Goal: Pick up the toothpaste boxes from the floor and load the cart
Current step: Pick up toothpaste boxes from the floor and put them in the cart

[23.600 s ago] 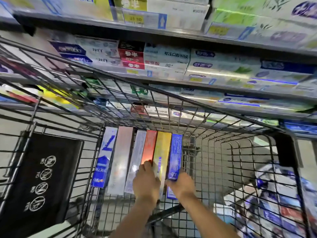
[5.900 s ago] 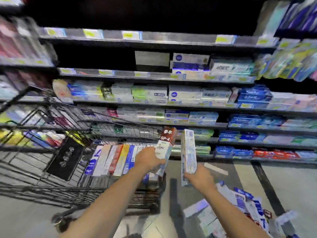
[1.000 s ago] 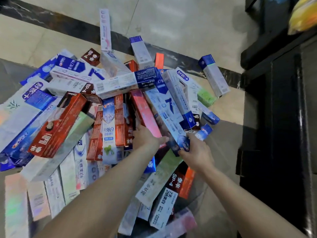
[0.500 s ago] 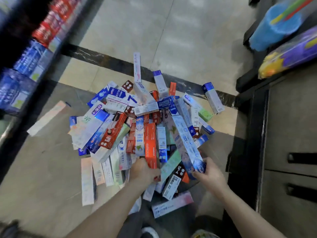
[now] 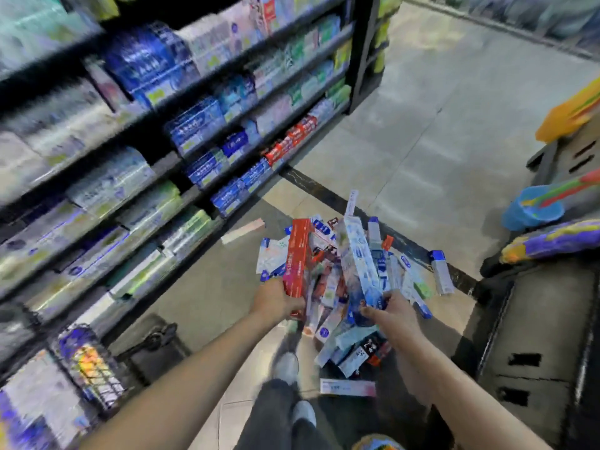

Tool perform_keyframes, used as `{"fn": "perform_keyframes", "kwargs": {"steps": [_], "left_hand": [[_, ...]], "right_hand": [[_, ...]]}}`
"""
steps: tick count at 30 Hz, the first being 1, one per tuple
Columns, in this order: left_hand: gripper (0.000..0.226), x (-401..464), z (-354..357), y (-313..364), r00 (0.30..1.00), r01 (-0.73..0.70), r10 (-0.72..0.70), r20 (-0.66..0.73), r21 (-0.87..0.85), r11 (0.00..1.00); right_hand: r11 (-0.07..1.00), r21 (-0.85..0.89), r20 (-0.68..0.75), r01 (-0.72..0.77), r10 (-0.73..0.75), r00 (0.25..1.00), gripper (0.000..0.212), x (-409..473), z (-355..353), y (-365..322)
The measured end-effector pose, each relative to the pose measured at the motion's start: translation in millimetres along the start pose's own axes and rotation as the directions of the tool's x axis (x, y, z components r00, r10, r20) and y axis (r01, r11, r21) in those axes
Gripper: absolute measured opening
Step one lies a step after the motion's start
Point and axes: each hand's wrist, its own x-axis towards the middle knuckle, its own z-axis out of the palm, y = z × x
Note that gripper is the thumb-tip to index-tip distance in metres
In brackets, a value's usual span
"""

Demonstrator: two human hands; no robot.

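The left hand (image 5: 276,300) is gripping a red toothpaste box (image 5: 297,254) by its lower end, holding it upright; the right hand (image 5: 386,310) is gripping a blue-and-white toothpaste box (image 5: 358,264) likewise. Both are being held above the pile of boxes (image 5: 350,339) lying on the floor (image 5: 431,151). A corner of the wire cart (image 5: 87,365) is showing at lower left, beside the stocked shelves (image 5: 181,131).

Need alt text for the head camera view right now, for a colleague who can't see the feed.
Left hand grips a red toothpaste box, right hand a pale blue-and-white one, both lifted above the heap of mixed toothpaste boxes on the tiled floor. Stocked shelves run along the left; the wire cart's corner shows lower left.
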Motion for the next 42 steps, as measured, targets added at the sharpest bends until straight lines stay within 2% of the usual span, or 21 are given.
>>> {"fn": "perform_keyframes", "kwargs": {"steps": [2,5,6,10,12,15,19,21,24,26,30,33,35,37,39,42], "left_hand": [[0.022,-32,-26,-16,0.998,-0.003,-0.003,-0.059,-0.094,0.996],[0.046,-69,-61,-56,0.985,0.01,-0.043,-0.17,-0.187,0.982],[0.047,-80,-73,-71,0.977,0.033,-0.077,-0.2,-0.219,0.975],[0.025,-130,-117,-127,0.935,0.089,-0.192,-0.298,-0.327,0.941],[0.023,-154,-136,-158,0.9,0.109,-0.256,-0.352,-0.387,0.915],[0.032,-193,-162,-218,0.829,0.166,-0.368,-0.42,-0.445,0.88],[0.034,-252,-195,-316,0.747,0.232,-0.499,-0.439,-0.531,0.815],[0.035,-280,-208,-369,0.711,0.271,-0.545,-0.443,-0.543,0.795],[0.034,-317,-220,-450,0.673,0.338,-0.614,-0.412,-0.568,0.751],[0.024,-337,-224,-498,0.667,0.357,-0.637,-0.386,-0.585,0.728],[0.047,-350,-224,-578,0.67,0.429,-0.669,-0.32,-0.569,0.701],[0.055,-348,-221,-613,0.673,0.47,-0.693,-0.258,-0.575,0.67],[0.045,-337,-214,-633,0.668,0.495,-0.711,-0.222,-0.581,0.646],[0.024,-318,-204,-652,0.671,0.487,-0.716,-0.192,-0.614,0.621],[0.025,-295,-194,-669,0.687,0.496,-0.709,-0.157,-0.612,0.616],[0.028,-260,-184,-685,0.686,0.507,-0.714,-0.137,-0.615,0.605]], "right_hand": [[0.993,-0.053,0.025,0.109,-0.108,0.994,0.033,-21,11,-28],[0.959,-0.133,0.062,0.251,-0.245,0.968,0.039,-52,34,-73],[0.944,-0.127,0.09,0.306,-0.296,0.951,0.036,-64,44,-87],[0.886,-0.107,0.22,0.45,-0.421,0.88,0.032,-109,98,-139],[0.846,-0.106,0.295,0.522,-0.475,0.829,0.024,-134,134,-164],[0.797,-0.088,0.392,0.598,-0.524,0.756,0.034,-189,191,-197],[0.743,-0.058,0.527,0.667,-0.545,0.652,0.042,-259,282,-222],[0.751,-0.052,0.579,0.658,-0.514,0.632,0.043,-295,332,-225],[0.777,-0.082,0.62,0.624,-0.45,0.643,0.034,-342,413,-212],[0.8,-0.096,0.624,0.592,-0.415,0.662,0.036,-365,465,-198],[0.794,-0.168,0.658,0.584,-0.351,0.666,0.038,-397,541,-175],[0.786,-0.234,0.661,0.572,-0.303,0.686,0.033,-403,573,-158],[0.772,-0.283,0.664,0.569,-0.27,0.697,0.037,-399,593,-148],[0.756,-0.331,0.662,0.565,-0.24,0.71,0.041,-390,611,-141],[0.75,-0.366,0.661,0.551,-0.208,0.721,0.035,-380,633,-136],[0.748,-0.395,0.649,0.533,-0.184,0.739,0.038,-364,668,-129]]}}
